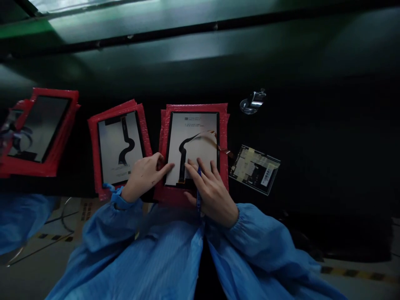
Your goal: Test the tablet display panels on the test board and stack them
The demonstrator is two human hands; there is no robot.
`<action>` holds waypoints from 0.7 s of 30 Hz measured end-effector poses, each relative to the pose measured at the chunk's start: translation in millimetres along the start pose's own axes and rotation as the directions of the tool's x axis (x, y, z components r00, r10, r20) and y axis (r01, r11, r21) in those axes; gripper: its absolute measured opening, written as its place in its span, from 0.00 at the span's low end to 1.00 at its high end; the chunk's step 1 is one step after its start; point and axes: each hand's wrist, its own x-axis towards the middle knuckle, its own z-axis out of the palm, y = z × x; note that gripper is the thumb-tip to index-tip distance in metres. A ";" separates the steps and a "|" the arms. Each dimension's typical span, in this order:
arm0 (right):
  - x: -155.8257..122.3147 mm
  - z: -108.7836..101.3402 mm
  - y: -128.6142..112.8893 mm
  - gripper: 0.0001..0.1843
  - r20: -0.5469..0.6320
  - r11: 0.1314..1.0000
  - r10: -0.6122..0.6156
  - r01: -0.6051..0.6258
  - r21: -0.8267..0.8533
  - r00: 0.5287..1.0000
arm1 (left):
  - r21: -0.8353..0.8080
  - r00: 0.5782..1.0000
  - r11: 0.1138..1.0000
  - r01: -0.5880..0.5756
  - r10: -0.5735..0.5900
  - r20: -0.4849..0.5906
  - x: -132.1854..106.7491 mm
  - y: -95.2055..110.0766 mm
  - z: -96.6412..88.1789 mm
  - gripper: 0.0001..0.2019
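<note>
A display panel point(176, 160) with a pale back and dark border lies on red bubble-wrap bags point(223, 121) in front of me. A black flex cable point(183, 156) curves over it toward a coppery connector strip at the right. My left hand point(144, 175) rests at the panel's left edge, thumb stretched onto it and apart from the bent fingers. Across the lower right of the panel spreads my right hand point(214, 193), with a slim blue pen-like tool point(198, 200) between its fingers. Joined by the strip, a small circuit board point(254, 168) with yellowish tape and a barcode label lies to the right.
To the left, another panel point(112, 146) with a black cable lies on red wrap. A further panel point(46, 121) is on red bags at the far left, near a blue sleeve point(25, 218). A shiny metal-and-clear object point(253, 102) sits behind the board.
</note>
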 end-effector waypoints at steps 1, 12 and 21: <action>1.7 5.2 -1.4 0.36 -0.010 1.000 0.008 -0.008 0.000 1.000 | -0.029 1.000 1.000 -0.002 0.002 0.001 2.0 -2.1 -0.3 0.21; 11.6 19.5 -0.9 0.36 -0.106 0.999 -0.039 0.039 -0.007 0.994 | 0.262 0.997 0.964 0.052 -0.035 -0.071 -0.2 18.3 3.8 0.22; 5.6 18.5 -2.1 0.30 -0.306 0.996 -0.073 0.087 0.033 0.949 | -0.528 0.982 0.828 -0.187 0.162 -0.093 -1.5 8.8 -5.6 0.21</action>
